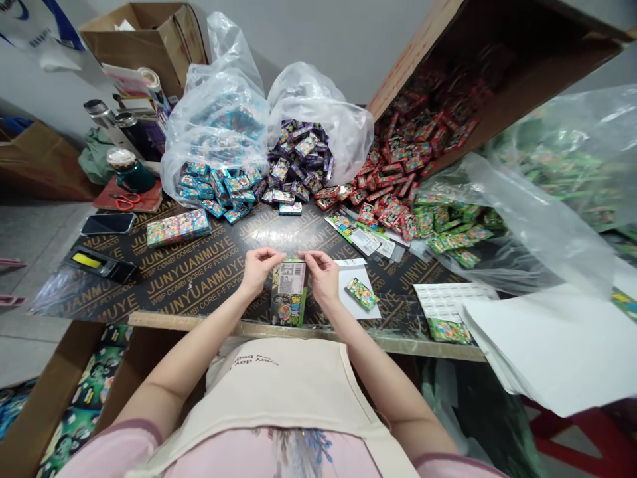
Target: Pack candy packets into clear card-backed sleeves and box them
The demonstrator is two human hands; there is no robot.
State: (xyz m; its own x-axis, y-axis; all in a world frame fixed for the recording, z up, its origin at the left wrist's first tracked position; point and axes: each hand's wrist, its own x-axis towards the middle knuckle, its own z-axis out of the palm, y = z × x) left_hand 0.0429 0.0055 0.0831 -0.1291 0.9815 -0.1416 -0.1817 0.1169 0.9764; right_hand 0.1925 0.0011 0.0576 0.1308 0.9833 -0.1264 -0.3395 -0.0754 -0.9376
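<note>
My left hand and my right hand pinch the far end of a printed carton, one at each corner. The carton is black and green with a pale label panel, and lies before me at the table's front edge. Whether it is flat or folded into a box I cannot tell. Just right of my right hand, a small green printed packet rests on a white sheet. Beyond my hands are a few flat green printed sleeves.
Along the back are heaps of small blue boxes, purple boxes, red boxes and green packets. A phone, red scissors and a block of boxes lie left. White paper overhangs at right.
</note>
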